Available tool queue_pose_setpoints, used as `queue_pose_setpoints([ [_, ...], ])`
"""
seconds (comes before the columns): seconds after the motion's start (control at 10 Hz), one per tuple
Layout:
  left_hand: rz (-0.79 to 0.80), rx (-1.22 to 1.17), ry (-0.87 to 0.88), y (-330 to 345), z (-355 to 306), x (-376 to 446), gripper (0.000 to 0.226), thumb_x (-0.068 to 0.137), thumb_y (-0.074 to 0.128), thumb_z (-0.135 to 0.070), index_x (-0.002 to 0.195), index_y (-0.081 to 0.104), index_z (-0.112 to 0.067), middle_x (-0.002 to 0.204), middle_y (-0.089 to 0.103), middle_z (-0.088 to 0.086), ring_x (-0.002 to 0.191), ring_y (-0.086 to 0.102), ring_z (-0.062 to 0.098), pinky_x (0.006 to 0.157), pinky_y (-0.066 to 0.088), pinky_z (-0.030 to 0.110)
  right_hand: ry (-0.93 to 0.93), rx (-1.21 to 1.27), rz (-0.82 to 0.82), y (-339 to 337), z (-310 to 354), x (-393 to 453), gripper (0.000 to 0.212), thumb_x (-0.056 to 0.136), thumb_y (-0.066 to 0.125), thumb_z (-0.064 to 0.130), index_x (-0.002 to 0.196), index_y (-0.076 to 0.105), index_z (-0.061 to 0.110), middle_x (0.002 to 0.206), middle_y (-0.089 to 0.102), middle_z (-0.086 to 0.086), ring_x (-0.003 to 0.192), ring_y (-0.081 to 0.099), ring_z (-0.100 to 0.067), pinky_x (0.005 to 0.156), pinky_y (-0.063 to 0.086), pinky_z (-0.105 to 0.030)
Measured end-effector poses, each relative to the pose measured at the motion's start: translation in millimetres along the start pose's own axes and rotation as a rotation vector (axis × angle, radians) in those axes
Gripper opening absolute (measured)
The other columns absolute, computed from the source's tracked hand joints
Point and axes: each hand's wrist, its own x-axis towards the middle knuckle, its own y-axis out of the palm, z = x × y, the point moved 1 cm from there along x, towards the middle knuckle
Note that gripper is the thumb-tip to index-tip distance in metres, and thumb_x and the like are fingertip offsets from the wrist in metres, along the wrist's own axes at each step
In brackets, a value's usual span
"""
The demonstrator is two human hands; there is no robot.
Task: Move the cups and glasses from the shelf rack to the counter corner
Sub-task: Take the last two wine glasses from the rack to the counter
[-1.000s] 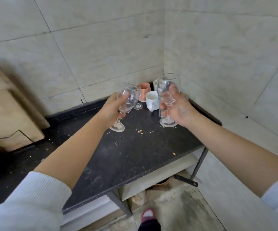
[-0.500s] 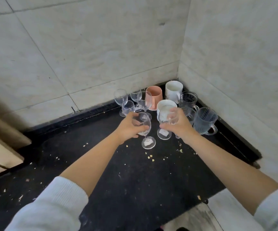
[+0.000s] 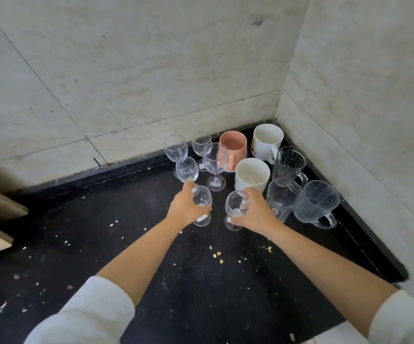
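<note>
**Two stemmed glasses coming down at the corner cluster**

I have a wine glass in each hand. My left hand [image 3: 185,209] is wrapped around the bowl of the left wine glass [image 3: 202,203], whose foot sits on or just above the black counter [image 3: 201,281] — I cannot tell whether it has touched. My right hand [image 3: 255,212] is closed on the right wine glass [image 3: 235,209] in the same way, with its foot low at the counter too. The two glasses stand near each other, not touching, at the front edge of the group.

Just behind them are four more stemmed glasses [image 3: 214,161], a pink mug [image 3: 233,150], a white mug [image 3: 252,173], a second white mug [image 3: 266,140] deep in the corner, and three clear glass mugs [image 3: 316,203] along the right wall.

A second ago both glasses were held high, well short of the corner, with the counter's front edge and the floor in sight. Half a second ago they were already over the cluster. Now they are lower and my view has closed in — so I judge this pair is nearly delivered, with only the release left. Crumbs [image 3: 217,255] litter the counter.
</note>
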Motion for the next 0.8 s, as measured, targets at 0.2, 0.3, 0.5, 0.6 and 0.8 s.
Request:
queue_pose_setpoints([
  [0.2,0.026,-0.041,-0.017,1.5,0.7,1.8,0.062,0.073,0.071,-0.021,0.124,0.036,-0.014,0.126,0.052,0.011,0.105,0.057,0.028,0.084,0.048,0.036,0.011,-0.042,0.037,0.4,-3.1,2.9,0.069,0.067,0.077,0.02,0.124,0.039,0.011,0.128,0.044,-0.011,0.113,0.051,-0.023,0.082,0.041,-0.022],
  [0.3,-0.027,0.068,0.093,-0.2,0.5,0.3,0.066,0.072,0.073,-0.025,0.128,0.042,-0.01,0.137,0.046,0.012,0.119,0.05,0.026,0.098,0.045,0.036,0.034,-0.056,0.055,-1.2,-3.0,4.1,0.074,0.068,0.077,0.021,0.128,0.034,0.012,0.133,0.04,-0.01,0.118,0.047,-0.023,0.088,0.042,-0.025],
  [0.5,-0.107,0.711,0.465,6.3,-2.1,-8.0,0.057,0.099,0.027,-0.034,0.147,0.017,-0.006,0.159,0.008,0.011,0.147,-0.002,0.025,0.119,0.0,0.032,-0.039,-0.169,0.047,-18.8,19.4,-9.6,0.08,0.073,0.072,0.027,0.137,0.027,0.007,0.14,0.03,-0.013,0.127,0.038,-0.026,0.094,0.034,-0.024],
  [0.6,-0.04,0.82,0.429,12.7,0.3,-11.4,0.054,0.101,0.018,-0.027,0.148,0.005,-0.005,0.159,0.001,0.01,0.147,-0.006,0.024,0.119,-0.004,0.032,-0.26,-0.036,-0.214,-50.5,51.8,-26.0,0.05,0.079,0.066,0.019,0.122,0.048,0.003,0.125,0.049,-0.011,0.11,0.046,-0.016,0.084,0.031,-0.014],
  [0.8,0.01,0.822,0.403,13.3,3.4,-10.3,0.06,0.098,0.029,-0.014,0.147,-0.003,-0.004,0.159,-0.004,0.011,0.147,-0.007,0.023,0.118,-0.005,0.032,-0.741,0.642,-0.407,-161.5,126.9,-69.1,0.021,0.079,0.065,0.017,0.09,0.067,0.036,0.088,0.07,0.029,0.085,0.063,0.012,0.074,0.047,-0.004],
])
